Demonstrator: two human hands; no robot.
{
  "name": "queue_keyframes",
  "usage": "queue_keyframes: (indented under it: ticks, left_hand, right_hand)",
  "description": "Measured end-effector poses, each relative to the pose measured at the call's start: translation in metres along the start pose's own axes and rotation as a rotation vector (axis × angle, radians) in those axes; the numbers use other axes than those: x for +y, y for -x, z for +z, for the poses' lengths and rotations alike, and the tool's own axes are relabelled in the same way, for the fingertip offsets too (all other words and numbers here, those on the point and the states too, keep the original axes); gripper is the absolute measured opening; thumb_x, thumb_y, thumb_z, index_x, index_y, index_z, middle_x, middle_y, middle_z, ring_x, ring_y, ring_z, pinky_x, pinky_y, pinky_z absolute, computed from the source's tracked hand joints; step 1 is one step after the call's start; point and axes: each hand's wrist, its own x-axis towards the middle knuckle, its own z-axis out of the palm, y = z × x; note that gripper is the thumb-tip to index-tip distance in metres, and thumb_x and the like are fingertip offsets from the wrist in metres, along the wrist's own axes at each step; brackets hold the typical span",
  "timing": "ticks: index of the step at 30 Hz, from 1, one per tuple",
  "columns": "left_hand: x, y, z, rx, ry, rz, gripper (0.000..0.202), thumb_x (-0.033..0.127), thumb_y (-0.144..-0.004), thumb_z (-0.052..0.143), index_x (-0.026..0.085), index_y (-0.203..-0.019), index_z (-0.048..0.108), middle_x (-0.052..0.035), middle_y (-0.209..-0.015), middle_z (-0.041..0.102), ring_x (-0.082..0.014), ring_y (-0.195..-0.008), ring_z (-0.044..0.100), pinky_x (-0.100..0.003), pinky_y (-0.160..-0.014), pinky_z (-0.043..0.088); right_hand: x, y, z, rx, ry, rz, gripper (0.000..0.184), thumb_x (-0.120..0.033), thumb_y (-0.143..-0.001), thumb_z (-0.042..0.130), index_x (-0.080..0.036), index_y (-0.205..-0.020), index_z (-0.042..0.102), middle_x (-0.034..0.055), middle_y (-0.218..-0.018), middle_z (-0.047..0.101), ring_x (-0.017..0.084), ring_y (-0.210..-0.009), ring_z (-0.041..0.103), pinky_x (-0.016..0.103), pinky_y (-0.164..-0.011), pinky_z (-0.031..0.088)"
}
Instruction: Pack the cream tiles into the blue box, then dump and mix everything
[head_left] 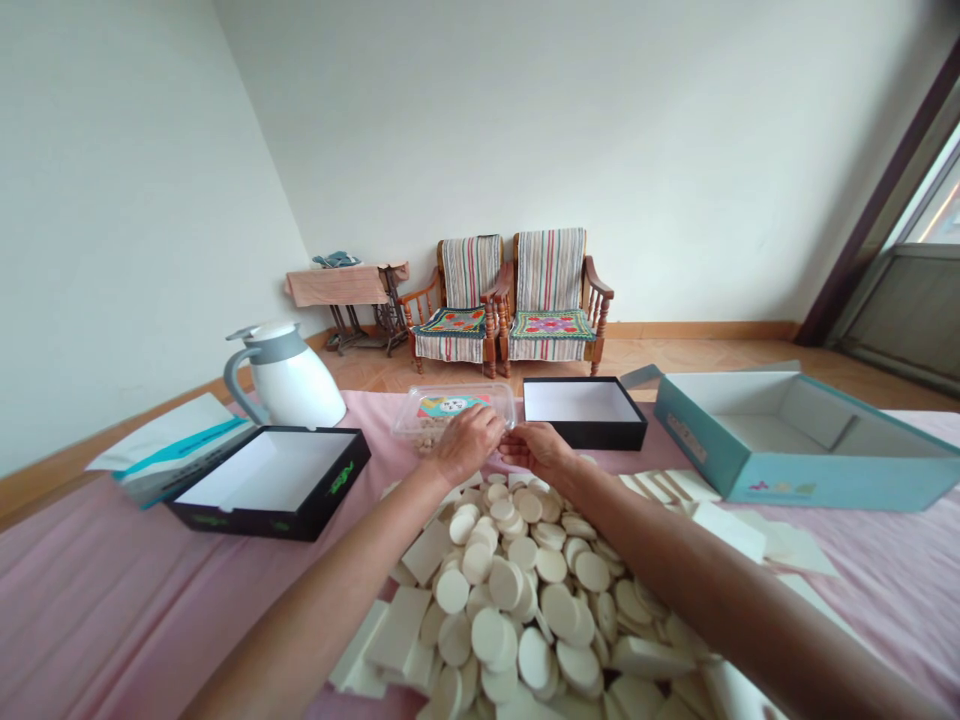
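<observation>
A clear plastic box [409,425] with a coloured label on its lid and small light brown pieces inside stands beyond the pile. My left hand [469,442] lies over its near right part, fingers closed at the lid's corner. From the right, my right hand [538,447] meets it there, fingers pinched on the same corner; the fingertips are partly hidden. Below my wrists spreads a large heap of cream-white round discs [506,580], with flat rectangular pieces [397,630] of the same colour at its edges.
A black box with white inside [255,490] sits left, another black box [585,435] right of centre. At far right stands a light blue box [847,480]. Left are a white jug [296,380] and a white-and-blue packet [176,450]. Pink cloth [90,600] lies underneath; two armchairs [551,300] stand behind.
</observation>
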Motion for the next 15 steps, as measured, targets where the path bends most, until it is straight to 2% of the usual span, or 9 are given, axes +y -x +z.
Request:
queue_keyframes:
  ticks: [5,8,11,15]
  left_hand:
    - [0.007,-0.003,0.000,-0.001,-0.087,-0.038,0.015,0.007,-0.085,0.049,0.014,-0.076,0.059,-0.0072,-0.078,0.058,-0.0215,-0.080,0.054,-0.032,-0.068,0.042]
    - [0.008,-0.007,0.000,0.035,-0.110,-0.095,0.013,0.008,-0.085,0.050,0.014,-0.077,0.058,-0.0071,-0.078,0.057,-0.0221,-0.080,0.053,-0.033,-0.068,0.042]
    - [0.002,-0.012,-0.002,0.104,-0.120,-0.195,0.010,0.013,-0.087,0.049,0.015,-0.082,0.057,-0.0076,-0.082,0.057,-0.0229,-0.083,0.053,-0.033,-0.071,0.043]
    - [-0.015,-0.024,-0.011,0.203,-0.118,-0.316,0.015,0.018,-0.091,0.041,0.016,-0.088,0.056,-0.0088,-0.087,0.056,-0.0231,-0.085,0.052,-0.034,-0.077,0.042]
  right_hand:
    - [0.001,-0.002,0.000,0.012,0.008,0.006,0.017,-0.002,-0.079,0.048,-0.013,-0.067,0.053,0.0010,-0.047,0.059,0.010,-0.041,0.057,0.020,-0.045,0.052]
    - [0.000,0.000,0.002,0.009,0.017,0.010,0.016,-0.003,-0.079,0.047,-0.013,-0.068,0.053,0.0017,-0.048,0.060,0.010,-0.041,0.057,0.021,-0.045,0.052]
    - [0.000,0.003,0.003,0.009,0.023,0.008,0.015,-0.003,-0.079,0.048,-0.013,-0.070,0.053,0.0036,-0.052,0.063,0.011,-0.043,0.058,0.022,-0.046,0.053]
    - [0.000,0.007,0.005,0.021,0.037,0.010,0.014,-0.004,-0.081,0.047,-0.012,-0.071,0.053,0.0046,-0.053,0.063,0.012,-0.042,0.058,0.022,-0.045,0.052]
